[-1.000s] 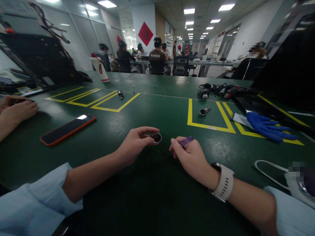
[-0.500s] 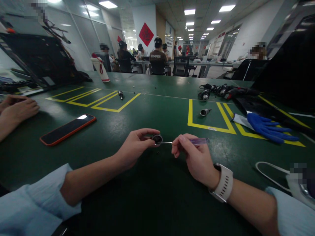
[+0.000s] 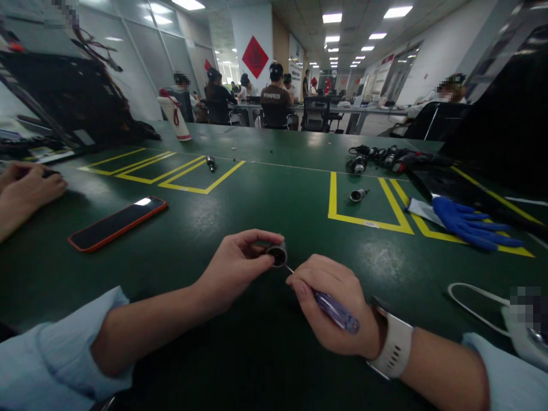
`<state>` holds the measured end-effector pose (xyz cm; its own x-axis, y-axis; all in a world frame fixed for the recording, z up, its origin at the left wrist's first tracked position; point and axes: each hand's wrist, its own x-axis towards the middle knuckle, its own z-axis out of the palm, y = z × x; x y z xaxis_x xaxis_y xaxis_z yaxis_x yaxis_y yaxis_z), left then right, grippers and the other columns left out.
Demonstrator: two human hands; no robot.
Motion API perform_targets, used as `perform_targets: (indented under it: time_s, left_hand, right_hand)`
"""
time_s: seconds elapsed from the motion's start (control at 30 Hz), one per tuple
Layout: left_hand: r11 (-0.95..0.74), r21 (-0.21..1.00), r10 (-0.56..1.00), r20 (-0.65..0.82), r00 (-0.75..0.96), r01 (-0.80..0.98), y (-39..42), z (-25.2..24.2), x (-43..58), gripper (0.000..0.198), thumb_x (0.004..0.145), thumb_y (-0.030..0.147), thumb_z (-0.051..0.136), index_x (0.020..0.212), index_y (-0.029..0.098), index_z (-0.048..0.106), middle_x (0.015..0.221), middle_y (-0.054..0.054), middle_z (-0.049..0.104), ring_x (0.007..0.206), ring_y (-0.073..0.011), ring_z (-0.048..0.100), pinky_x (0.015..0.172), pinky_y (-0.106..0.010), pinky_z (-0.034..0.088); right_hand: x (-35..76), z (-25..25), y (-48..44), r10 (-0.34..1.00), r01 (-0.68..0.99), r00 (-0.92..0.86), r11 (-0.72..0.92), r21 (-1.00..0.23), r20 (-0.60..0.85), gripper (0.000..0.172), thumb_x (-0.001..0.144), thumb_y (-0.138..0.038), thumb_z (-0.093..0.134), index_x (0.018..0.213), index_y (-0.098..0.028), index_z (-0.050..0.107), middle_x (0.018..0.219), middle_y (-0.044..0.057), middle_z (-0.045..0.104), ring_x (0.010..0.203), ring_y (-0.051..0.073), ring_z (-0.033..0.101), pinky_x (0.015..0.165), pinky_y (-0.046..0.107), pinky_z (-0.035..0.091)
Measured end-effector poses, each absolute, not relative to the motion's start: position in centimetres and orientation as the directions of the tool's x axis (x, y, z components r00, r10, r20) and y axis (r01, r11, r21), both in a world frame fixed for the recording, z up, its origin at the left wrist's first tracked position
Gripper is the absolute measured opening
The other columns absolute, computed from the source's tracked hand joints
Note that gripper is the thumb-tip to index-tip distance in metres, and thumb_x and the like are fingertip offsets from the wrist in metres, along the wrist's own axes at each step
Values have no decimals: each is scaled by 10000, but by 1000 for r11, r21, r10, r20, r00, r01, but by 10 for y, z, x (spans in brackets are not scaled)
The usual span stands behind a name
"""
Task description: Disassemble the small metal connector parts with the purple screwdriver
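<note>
Between thumb and fingers, my left hand (image 3: 240, 257) grips a small round metal housing (image 3: 278, 253), its dark hollow end turned toward my right hand. My right hand (image 3: 331, 302) is closed around a screwdriver (image 3: 336, 311) with a clear purplish handle. The thin shaft points up and left to the housing's opening; whether its tip touches anything inside cannot be made out. Farther off, a similar cone-shaped metal part (image 3: 358, 195) lies within a yellow taped box on the right. Another small metal part (image 3: 210, 164) rests near the taped boxes on the left.
An orange-edged phone (image 3: 117, 224) lies to the left, near another person's hands (image 3: 32, 185). On the right are a blue glove (image 3: 468, 222), a white cable (image 3: 475, 305) and a cluster of dark metal parts (image 3: 377, 158). A white cup (image 3: 175, 119) stands at the back left.
My right hand has turned and moved down, so the screwdriver now slants instead of lying level. My left hand has shifted slightly down and right with the housing.
</note>
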<state>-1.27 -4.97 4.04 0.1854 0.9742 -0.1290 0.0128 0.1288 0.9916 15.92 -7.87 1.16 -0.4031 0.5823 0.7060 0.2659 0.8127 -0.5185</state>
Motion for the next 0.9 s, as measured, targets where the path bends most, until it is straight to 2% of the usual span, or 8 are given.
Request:
perform_targets:
  time_s: [0.23, 0.4, 0.9]
  left_hand:
    - [109, 991, 978, -120, 170, 72, -49, 44, -11, 216, 588, 108, 692, 800, 147, 678, 968, -59, 722, 839, -194, 676, 754, -296, 537]
    - [81, 994, 981, -93, 171, 74, -48, 41, -12, 201, 607, 112, 683, 803, 156, 677, 980, -52, 716, 836, -184, 672, 723, -280, 539]
    - [105, 992, 982, -114, 150, 66, -48, 41, -11, 208, 580, 115, 700, 784, 149, 674, 947, -48, 718, 815, -186, 672, 723, -292, 544]
  right_hand:
    - [158, 16, -80, 557, 300, -454, 830, -469, 695, 131, 853, -115, 451, 832, -165, 570, 730, 68, 641, 645, 152, 561, 598, 296, 469]
    - [157, 17, -81, 543, 306, -454, 839, -449, 706, 126, 848, -115, 456, 821, -154, 573, 704, 76, 633, 626, 158, 558, 582, 294, 454]
    - [156, 18, -81, 592, 318, -433, 806, -499, 680, 123, 852, -114, 454, 823, -166, 562, 699, 58, 630, 622, 155, 542, 585, 303, 450]
